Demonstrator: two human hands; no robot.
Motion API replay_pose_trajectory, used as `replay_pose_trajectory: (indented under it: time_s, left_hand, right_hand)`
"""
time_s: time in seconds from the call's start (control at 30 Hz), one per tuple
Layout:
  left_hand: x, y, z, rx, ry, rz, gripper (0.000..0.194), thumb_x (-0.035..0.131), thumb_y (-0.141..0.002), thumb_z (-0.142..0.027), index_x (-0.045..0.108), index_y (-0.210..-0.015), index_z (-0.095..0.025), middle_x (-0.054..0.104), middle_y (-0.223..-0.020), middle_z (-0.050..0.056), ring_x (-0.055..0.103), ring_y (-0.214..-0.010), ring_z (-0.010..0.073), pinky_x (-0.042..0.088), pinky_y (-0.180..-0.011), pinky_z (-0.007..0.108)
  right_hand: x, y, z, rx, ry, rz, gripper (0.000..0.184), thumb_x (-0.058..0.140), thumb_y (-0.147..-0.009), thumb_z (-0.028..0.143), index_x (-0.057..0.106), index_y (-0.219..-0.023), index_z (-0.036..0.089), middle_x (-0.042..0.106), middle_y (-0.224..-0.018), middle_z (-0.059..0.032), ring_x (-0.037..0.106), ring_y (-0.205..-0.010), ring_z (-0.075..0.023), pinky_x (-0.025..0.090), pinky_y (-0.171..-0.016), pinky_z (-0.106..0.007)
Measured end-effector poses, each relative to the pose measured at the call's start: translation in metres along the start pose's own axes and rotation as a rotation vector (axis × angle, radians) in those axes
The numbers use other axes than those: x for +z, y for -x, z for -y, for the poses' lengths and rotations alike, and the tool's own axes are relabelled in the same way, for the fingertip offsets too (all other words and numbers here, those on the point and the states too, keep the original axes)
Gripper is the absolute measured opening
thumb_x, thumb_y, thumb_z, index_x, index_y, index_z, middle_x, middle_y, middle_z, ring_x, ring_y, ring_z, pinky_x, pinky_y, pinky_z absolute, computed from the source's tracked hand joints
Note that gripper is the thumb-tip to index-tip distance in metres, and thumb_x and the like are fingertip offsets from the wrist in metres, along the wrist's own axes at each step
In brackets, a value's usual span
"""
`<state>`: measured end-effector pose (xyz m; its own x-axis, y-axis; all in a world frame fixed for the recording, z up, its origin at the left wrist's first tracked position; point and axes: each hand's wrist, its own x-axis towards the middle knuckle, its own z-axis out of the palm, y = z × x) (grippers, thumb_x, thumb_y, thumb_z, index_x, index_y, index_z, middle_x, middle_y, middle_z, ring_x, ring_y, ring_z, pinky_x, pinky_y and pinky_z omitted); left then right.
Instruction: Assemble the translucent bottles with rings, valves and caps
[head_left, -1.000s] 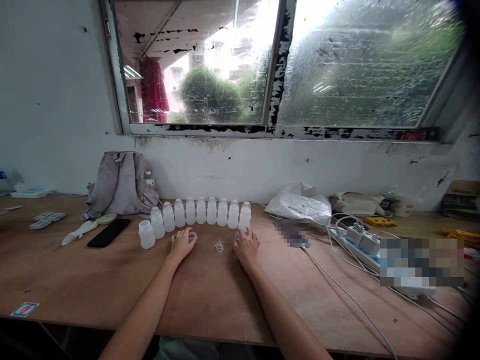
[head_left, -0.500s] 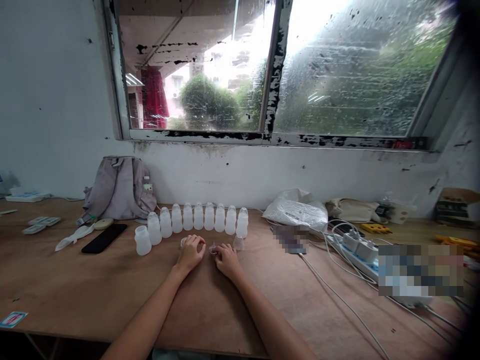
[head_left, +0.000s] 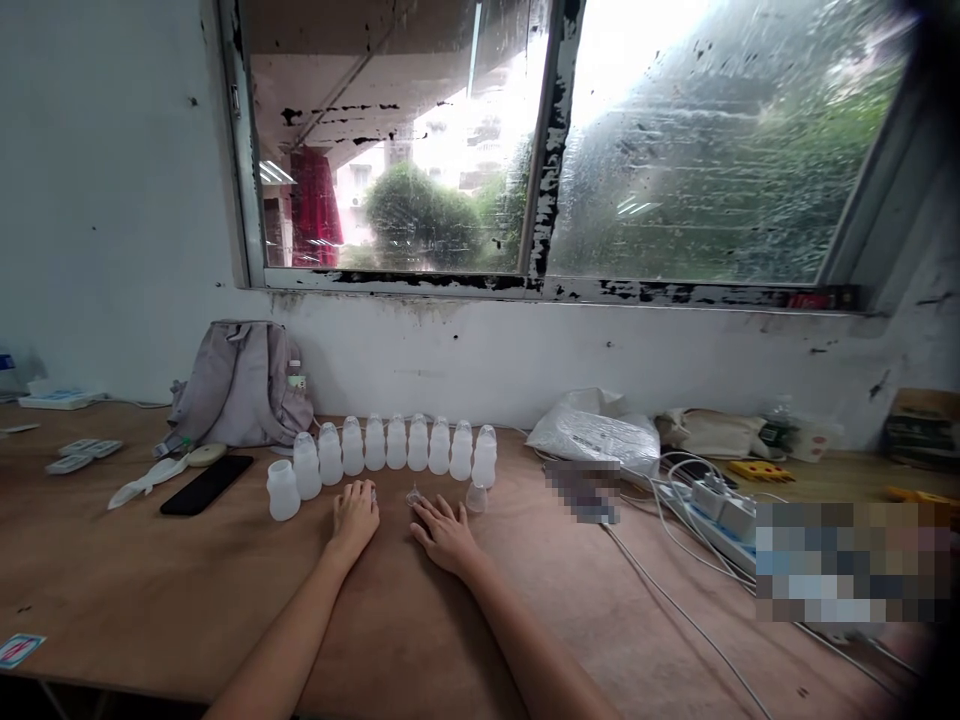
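My left hand rests on the table with its fingers curled round a small clear round piece, mostly hidden by the hand. My right hand lies low with fingers spread, its fingertips at the edge of a clear bottle nipple standing on the wood. Just right of that hand stands a clear domed cap. An uncapped frosted baby bottle is to the left of my left hand. Behind both hands curves a row of several frosted bottles with clear caps.
On the left lie a black phone, a white strip and a grey backpack. On the right are a plastic-wrapped package, a blurred device with a cable, and a power strip with chargers.
My right hand left the domed cap at the right and moved left to the nipple, its fingers now spreading. My left hand went inward towards the nipple, then back left.
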<state>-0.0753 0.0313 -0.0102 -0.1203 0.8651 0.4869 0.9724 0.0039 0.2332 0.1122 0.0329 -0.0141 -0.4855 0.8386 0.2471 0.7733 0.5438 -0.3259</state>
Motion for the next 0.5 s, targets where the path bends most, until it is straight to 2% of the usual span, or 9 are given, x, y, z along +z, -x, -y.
replay_pose_trajectory:
  time_s: [0.23,0.4,0.5]
  left_hand:
    - [-0.0062,-0.0009,0.0015,-0.011,-0.038,-0.002,0.025,0.04,-0.076,-0.017,0.053,-0.097,-0.019,0.055,-0.101,0.007,0.049,-0.096,0.0208,0.033,-0.082,0.034]
    - [-0.0035,-0.0008,0.0041,-0.018,-0.033,-0.013,0.025,0.041,-0.075,-0.017,0.054,-0.098,-0.018,0.056,-0.102,0.008,0.05,-0.096,0.0215,0.034,-0.083,0.034]
    - [-0.0008,-0.001,0.0041,-0.021,-0.026,-0.032,0.033,0.041,-0.076,-0.018,0.049,-0.109,-0.016,0.053,-0.112,0.01,0.047,-0.103,0.0224,0.033,-0.088,0.034]
  right_hand:
    - [-0.0005,-0.0039,-0.0038,-0.02,-0.009,0.018,0.044,0.033,-0.085,0.046,0.037,-0.127,0.032,0.037,-0.134,-0.002,0.022,-0.126,-0.0271,0.011,-0.097,-0.056]
    - [0.0007,-0.0072,-0.0052,-0.024,-0.007,0.035,0.045,0.031,-0.085,0.048,0.036,-0.127,0.031,0.037,-0.134,-0.0018,0.023,-0.126,-0.0273,0.012,-0.097,-0.056]
    - [-0.0005,-0.0076,-0.0036,-0.049,0.005,0.007,0.044,0.033,-0.084,0.047,0.039,-0.124,0.031,0.037,-0.134,-0.002,0.023,-0.126,-0.0267,0.014,-0.097,-0.054]
